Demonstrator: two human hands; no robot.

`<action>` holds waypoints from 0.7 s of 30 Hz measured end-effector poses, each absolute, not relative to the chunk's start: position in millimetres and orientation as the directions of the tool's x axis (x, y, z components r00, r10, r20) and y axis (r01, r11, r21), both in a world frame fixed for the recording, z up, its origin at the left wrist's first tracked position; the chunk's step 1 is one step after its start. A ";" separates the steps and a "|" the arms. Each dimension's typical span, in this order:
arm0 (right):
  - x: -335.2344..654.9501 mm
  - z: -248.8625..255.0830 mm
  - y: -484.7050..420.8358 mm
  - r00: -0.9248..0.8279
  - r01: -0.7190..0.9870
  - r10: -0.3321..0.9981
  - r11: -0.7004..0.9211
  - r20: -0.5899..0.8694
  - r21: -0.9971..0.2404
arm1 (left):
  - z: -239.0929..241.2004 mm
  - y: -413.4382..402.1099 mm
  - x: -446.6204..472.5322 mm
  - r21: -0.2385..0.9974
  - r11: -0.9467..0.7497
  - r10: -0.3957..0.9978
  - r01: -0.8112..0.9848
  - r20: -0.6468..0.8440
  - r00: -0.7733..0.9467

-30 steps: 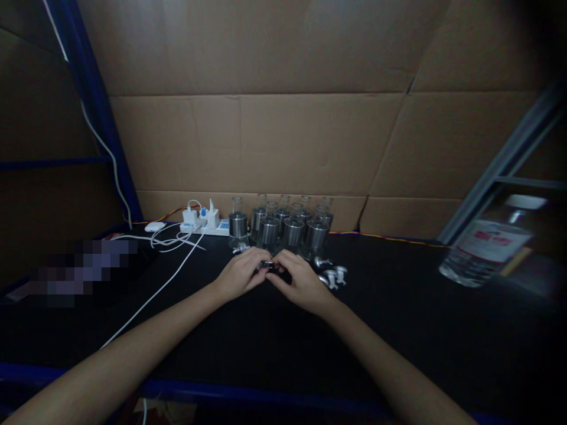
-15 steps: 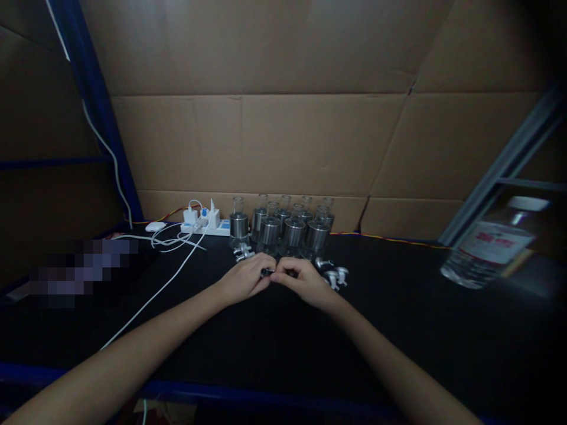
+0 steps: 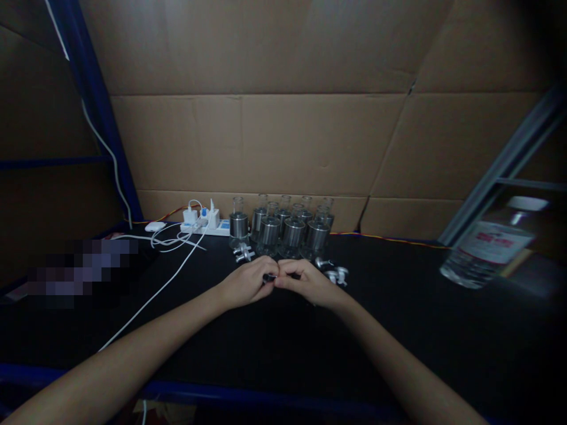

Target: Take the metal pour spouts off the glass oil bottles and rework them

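My left hand [image 3: 250,281] is closed around a small dark piece [image 3: 268,277], whose kind I cannot make out. Fingertip to fingertip with it, my right hand [image 3: 310,282] pinches at the same spot; what it holds is mostly hidden behind the fingers. Just beyond both hands stand several glass bottles with metal sleeves [image 3: 293,232], upright in a cluster. Small silvery metal fittings [image 3: 243,253] lie by the left of the bottles. More such fittings [image 3: 337,275] lie beside my right hand.
A white power strip [image 3: 225,226] with plugs and tangled white cables sits at the back left. A large clear plastic bottle [image 3: 487,248] stands at the right. Cardboard panels [image 3: 283,141] wall off the back of the black tabletop [image 3: 266,348]. A blurred patch covers something at the left.
Both hands have shifted very slightly right and toward me, still together at the small dark piece. The bottles and fittings stay where they were.
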State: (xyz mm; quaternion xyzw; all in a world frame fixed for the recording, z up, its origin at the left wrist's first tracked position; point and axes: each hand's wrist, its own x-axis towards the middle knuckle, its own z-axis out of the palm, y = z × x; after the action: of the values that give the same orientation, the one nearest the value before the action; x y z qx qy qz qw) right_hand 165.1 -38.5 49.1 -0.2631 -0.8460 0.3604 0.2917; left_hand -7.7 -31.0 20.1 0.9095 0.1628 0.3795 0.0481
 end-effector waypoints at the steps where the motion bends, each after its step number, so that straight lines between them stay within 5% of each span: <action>1: 165.6 49.7 -38.7 -0.701 0.232 0.650 0.598 0.295 -0.767 | 20.1 -31.3 -7.5 0.208 -0.943 0.331 0.260 0.674 0.660; 11: 163.1 52.9 -42.1 -0.726 0.215 0.621 0.614 0.296 -0.760 | 15.5 -31.0 -6.1 0.243 -0.936 0.352 0.255 0.672 0.652; 21: 161.9 48.1 -41.9 -0.554 0.494 0.622 0.780 0.553 -0.383 | 14.6 -23.7 -11.6 0.280 -0.855 0.503 0.437 0.653 0.566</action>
State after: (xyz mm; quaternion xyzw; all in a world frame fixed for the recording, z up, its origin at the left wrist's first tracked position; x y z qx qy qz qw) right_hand 161.9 -41.9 48.1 -0.3183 -0.8767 0.0921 0.3487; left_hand -11.6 -23.7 14.6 0.8839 0.2658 0.3824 0.0432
